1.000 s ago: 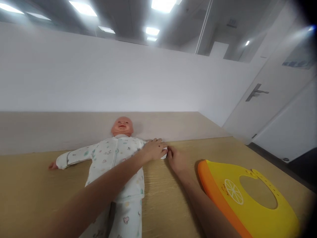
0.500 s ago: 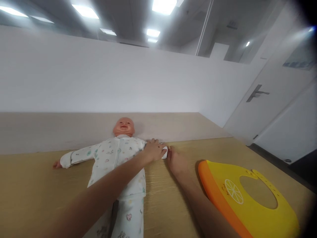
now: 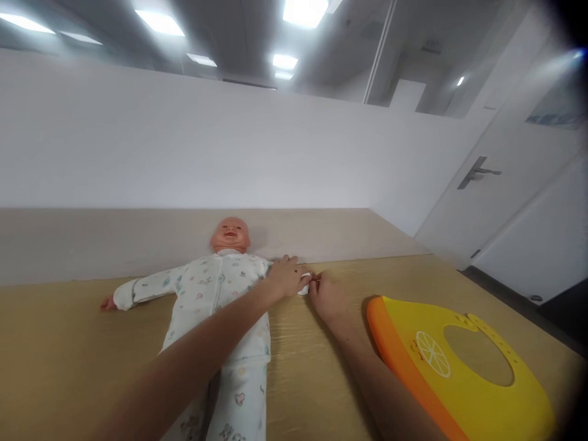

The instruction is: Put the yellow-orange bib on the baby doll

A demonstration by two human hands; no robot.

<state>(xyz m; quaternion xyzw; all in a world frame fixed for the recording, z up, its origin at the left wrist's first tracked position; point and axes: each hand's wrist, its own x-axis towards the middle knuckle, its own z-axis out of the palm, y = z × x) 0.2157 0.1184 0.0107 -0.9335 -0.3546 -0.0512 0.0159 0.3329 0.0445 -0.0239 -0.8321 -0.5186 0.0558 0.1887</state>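
Observation:
A baby doll [image 3: 229, 236] lies on its back, dressed in a white patterned top [image 3: 206, 294] and trousers [image 3: 243, 398]. One of its arms is stretched out to the left, with the small hand [image 3: 108, 302] showing past the cuff. My left hand [image 3: 287, 275] reaches across the doll's body and is closed over the other sleeve, whose white cuff [image 3: 304, 285] shows under the fingers. At the end of that cuff my right hand [image 3: 326, 295] pinches the doll's hand, which is mostly hidden by my fingers.
To the right on the wooden table [image 3: 294, 392] lies a yellow bib [image 3: 468, 392] with an orange catch pocket [image 3: 395, 361]. A white wall [image 3: 184, 141] rises behind the table. A door with a metal handle [image 3: 478, 173] is at the far right.
My right hand's fingertips have drawn closer together at the cuff, and less of the white cuff shows. My left hand stays on the sleeve. The bib has not moved.

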